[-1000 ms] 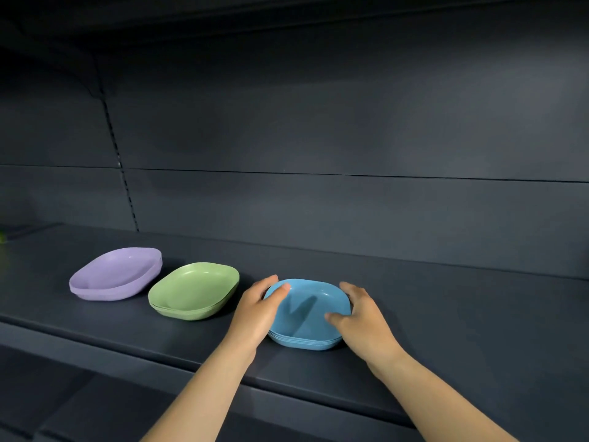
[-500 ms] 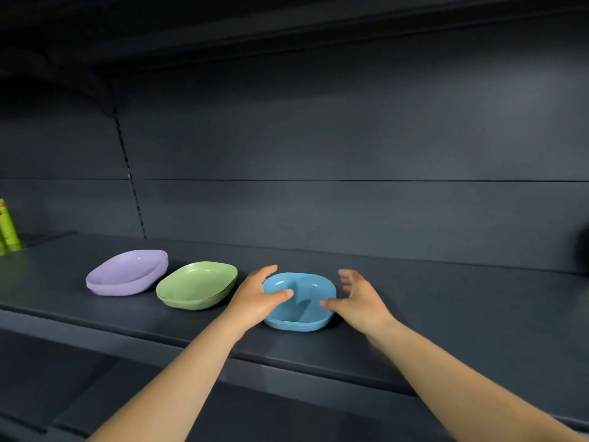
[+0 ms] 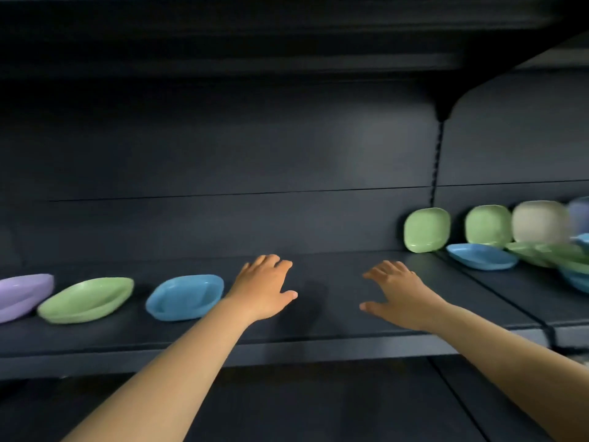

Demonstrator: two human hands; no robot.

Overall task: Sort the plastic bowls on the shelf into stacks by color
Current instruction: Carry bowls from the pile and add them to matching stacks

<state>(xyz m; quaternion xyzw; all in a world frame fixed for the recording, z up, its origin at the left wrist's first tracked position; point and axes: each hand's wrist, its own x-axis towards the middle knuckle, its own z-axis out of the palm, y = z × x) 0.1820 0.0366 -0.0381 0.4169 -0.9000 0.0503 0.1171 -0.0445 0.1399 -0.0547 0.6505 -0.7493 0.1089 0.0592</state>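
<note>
Three bowl stacks stand in a row on the dark shelf [image 3: 318, 320]: a purple stack [image 3: 22, 293] at the far left, a green stack [image 3: 86, 298] beside it, then a blue stack [image 3: 186, 296]. My left hand [image 3: 264, 287] hovers just right of the blue stack with spread fingers, holding nothing. My right hand [image 3: 401, 290] is further right over bare shelf, fingers spread and empty. On the adjoining shelf bay at the right lie mixed bowls: a green bowl [image 3: 427, 229] leaning on the back wall, a blue bowl [image 3: 481, 256] lying flat, and more green, beige and blue ones, blurred.
A vertical slotted upright [image 3: 438, 161] divides the two shelf bays. An upper shelf [image 3: 287, 43] overhangs the working area. The mixed pile at the right runs out of the frame's edge.
Both hands have let go of the blue stack and moved right. The view has swung right, bringing the mixed bowls on the right bay into sight.
</note>
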